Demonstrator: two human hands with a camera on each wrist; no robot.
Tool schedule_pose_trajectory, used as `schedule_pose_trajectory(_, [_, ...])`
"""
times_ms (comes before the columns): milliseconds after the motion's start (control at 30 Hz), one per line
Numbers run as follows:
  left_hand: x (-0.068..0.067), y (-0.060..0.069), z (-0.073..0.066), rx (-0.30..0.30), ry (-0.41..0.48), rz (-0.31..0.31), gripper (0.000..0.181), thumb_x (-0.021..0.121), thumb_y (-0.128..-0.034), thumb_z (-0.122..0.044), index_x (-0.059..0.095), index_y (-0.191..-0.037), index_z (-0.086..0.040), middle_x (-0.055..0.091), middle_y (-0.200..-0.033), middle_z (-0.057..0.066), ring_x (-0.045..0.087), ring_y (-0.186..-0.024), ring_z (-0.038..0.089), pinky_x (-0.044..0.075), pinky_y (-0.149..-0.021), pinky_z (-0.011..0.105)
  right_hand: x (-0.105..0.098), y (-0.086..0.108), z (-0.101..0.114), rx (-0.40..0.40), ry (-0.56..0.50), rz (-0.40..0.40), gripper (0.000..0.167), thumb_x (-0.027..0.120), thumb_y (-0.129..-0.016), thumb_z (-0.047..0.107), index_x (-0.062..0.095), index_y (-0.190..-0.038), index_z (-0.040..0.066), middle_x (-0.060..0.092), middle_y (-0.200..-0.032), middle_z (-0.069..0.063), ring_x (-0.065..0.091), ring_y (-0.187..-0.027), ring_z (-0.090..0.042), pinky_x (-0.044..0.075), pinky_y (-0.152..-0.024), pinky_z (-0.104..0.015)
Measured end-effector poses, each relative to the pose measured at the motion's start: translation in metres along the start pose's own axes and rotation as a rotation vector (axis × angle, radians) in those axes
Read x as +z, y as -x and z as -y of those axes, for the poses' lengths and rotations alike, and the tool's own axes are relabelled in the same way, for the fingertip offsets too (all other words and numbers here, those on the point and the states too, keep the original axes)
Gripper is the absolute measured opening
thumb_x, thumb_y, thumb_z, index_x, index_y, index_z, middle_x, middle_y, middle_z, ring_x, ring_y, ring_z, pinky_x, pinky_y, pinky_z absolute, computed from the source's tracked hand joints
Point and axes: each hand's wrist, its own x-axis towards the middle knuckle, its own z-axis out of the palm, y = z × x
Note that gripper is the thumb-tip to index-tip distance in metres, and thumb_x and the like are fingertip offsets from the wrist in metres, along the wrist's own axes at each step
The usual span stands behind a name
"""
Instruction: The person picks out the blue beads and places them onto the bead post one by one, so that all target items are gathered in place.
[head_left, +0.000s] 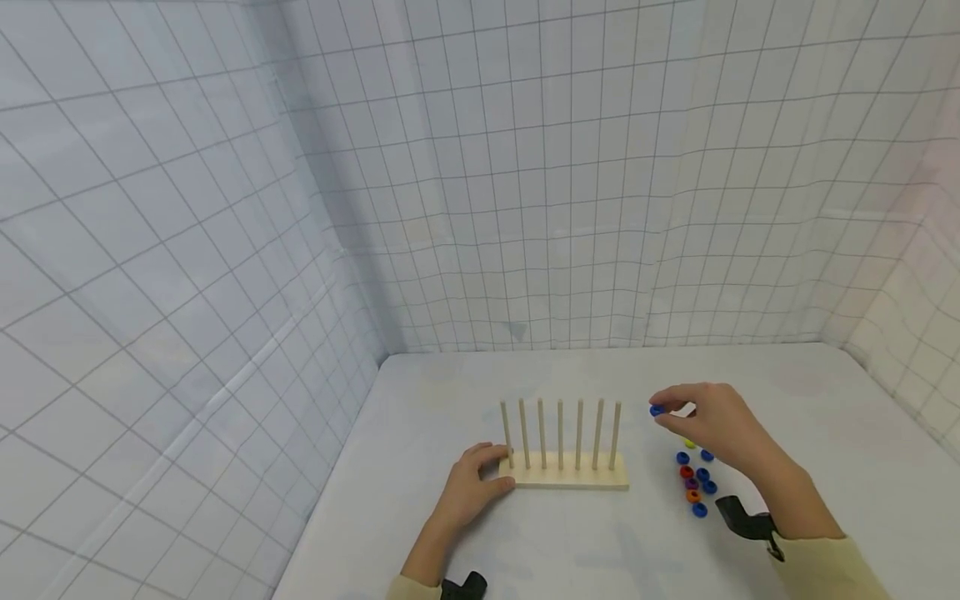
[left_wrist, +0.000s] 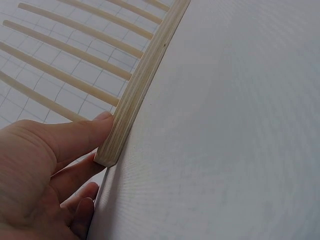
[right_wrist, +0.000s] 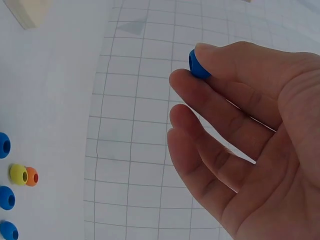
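Note:
A pale wooden peg rack point(head_left: 564, 472) with a row of several upright pegs stands on the white table. My left hand point(head_left: 468, 492) grips the left end of its base; in the left wrist view the thumb point(left_wrist: 82, 137) presses the edge of the base point(left_wrist: 142, 82). To the right of the rack, my right hand point(head_left: 712, 421) is raised above the table. Between thumb and fingertip it pinches a blue bead point(right_wrist: 199, 65), whose hole faces sideways in the right wrist view. The remaining fingers of that hand are loosely bent.
Several loose beads lie below the right hand: blue point(head_left: 700, 509), red point(head_left: 686, 472), purple point(head_left: 692, 483), orange point(head_left: 693, 496) and yellow point(head_left: 690, 443). A white sheet with a grid pattern point(head_left: 525, 167) rises behind the table and on both sides.

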Motion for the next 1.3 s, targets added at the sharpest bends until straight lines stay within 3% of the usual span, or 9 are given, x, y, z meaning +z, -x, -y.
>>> schedule_pose_trajectory(500, [-0.002,0.001,-0.002,-0.002,-0.011,0.002,0.049,0.083,-0.0832,-0.027,0.069,-0.128,-0.011,0.057,-0.137,0.018,0.047,-0.132,0.043,0.037,-0.107,0.061,-0.003,-0.008,0.027,-0.073,-0.016,-0.083,0.020,0.076,-0.091,0.023,0.077,-0.110,0.018,0.074,-0.098,0.002,0.069,-0.079,-0.018,0.058,-0.068,-0.039])
schedule_pose_trajectory(967, [-0.001,0.001,-0.001,0.005,-0.019,0.000,0.048,0.082,-0.0835,-0.029,0.069,-0.127,-0.012,0.056,-0.138,0.019,0.047,-0.133,0.044,0.037,-0.106,0.062,0.008,-0.010,0.039,-0.080,-0.060,-0.143,0.023,0.075,-0.092,0.026,0.076,-0.114,0.021,0.074,-0.097,0.002,0.067,-0.075,-0.012,0.056,-0.065,-0.032])
schedule_pose_trajectory(1300, [0.000,0.001,0.000,-0.003,-0.021,-0.001,0.047,0.082,-0.0839,-0.030,0.069,-0.127,-0.014,0.055,-0.139,0.018,0.046,-0.133,0.043,0.037,-0.107,0.061,0.013,-0.010,0.046,-0.110,-0.070,-0.156,0.023,0.076,-0.092,0.023,0.075,-0.114,0.017,0.075,-0.093,0.005,0.070,-0.084,-0.018,0.060,-0.071,-0.037])
